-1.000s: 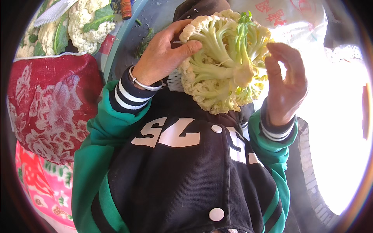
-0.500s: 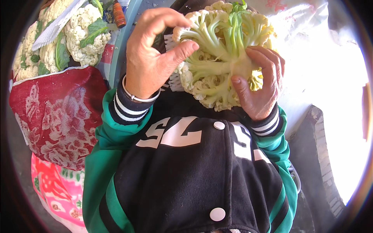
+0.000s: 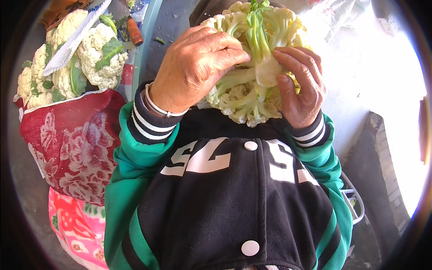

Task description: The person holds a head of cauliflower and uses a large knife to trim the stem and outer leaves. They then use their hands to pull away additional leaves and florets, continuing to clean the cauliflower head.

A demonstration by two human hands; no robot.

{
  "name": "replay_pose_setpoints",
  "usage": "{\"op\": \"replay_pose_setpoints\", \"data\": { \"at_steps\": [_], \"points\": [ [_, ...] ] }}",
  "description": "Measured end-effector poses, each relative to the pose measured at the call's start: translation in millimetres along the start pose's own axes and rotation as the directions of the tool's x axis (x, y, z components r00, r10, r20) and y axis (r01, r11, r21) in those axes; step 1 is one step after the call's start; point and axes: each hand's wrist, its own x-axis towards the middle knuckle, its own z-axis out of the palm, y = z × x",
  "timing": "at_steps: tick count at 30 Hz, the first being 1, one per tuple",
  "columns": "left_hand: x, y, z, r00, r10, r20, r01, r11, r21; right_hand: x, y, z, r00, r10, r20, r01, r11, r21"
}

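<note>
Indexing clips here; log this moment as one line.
left hand: at upturned cauliflower; right hand: at its stem; picture left: red floral cloth, other cauliflowers

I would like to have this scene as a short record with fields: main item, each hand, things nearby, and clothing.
Main item: one cauliflower, underside toward the camera
Left hand: fingertips close together at the floret stalks; exact grip unclear
Right hand: fingertips at the thick stem, thumb lower
Upper left: more cauliflowers, white textured strip across them, orange-brown handle-like object beside them
Below those: dark red flowered cloth, then pink patterned cloth
Clothing: black jacket with green sleeves
</note>
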Motion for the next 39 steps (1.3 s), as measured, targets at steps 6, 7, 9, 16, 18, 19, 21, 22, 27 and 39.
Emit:
{"op": "replay_pose_setpoints", "data": {
  "at_steps": [6, 7, 9, 16, 18, 19, 21, 22, 27, 39],
  "points": [
    [1.8, -3.1, 2.4, 0.999, 0.041, 0.018, -0.042, 0.999, 0.033, 0.1, 0.4, -0.4, 1.0, 0.011, 0.005, -0.011, 1.0, 0.016],
    [1.5, -3.2, 3.3, 0.999, 0.043, 0.016, -0.043, 0.998, 0.036, 0.2, 0.4, -0.7, 1.0, 0.011, 0.004, -0.011, 1.0, 0.017],
    [1.6, -3.3, 4.1, 0.999, 0.051, 0.013, -0.052, 0.997, 0.051, 0.3, 0.5, -0.9, 1.0, 0.011, 0.003, -0.011, 1.0, 0.02],
    [9.4, 1.0, 5.7, 0.991, 0.129, -0.035, -0.125, 0.987, 0.103, 1.0, 1.7, 1.1, 1.0, 0.013, -0.013, -0.013, 1.0, 0.021],
    [8.6, -2.6, 8.3, 0.989, 0.143, -0.047, -0.138, 0.986, 0.09, 1.0, 1.9, 1.6, 1.0, 0.013, -0.015, -0.013, 1.0, 0.027],
    [4.3, -6.0, 12.2, 0.99, 0.133, -0.037, -0.13, 0.989, 0.076, 1.1, 2.0, 1.8, 1.0, 0.012, -0.016, -0.011, 1.0, 0.027],
    [1.4, -8.0, 14.5, 0.994, 0.108, -0.022, -0.107, 0.993, 0.042, 1.6, 2.0, 2.3, 1.0, 0.009, -0.019, -0.008, 1.0, 0.026],
    [1.5, -7.7, 15.2, 0.996, 0.093, -0.018, -0.093, 0.995, 0.022, 1.8, 1.8, 2.5, 1.0, 0.009, -0.017, -0.008, 1.0, 0.025],
    [2.9, 0.0, 19.0, 0.998, 0.028, -0.057, -0.027, 0.999, 0.028, 1.8, 0.8, 3.2, 1.0, 0.013, -0.012, -0.013, 0.999, 0.03],
    [2.1, 3.0, 22.8, 0.985, -0.008, -0.175, 0.033, 0.99, 0.14, 1.9, -2.0, 3.0, 1.0, 0.015, -0.008, -0.014, 1.0, 0.016]
  ]
}}
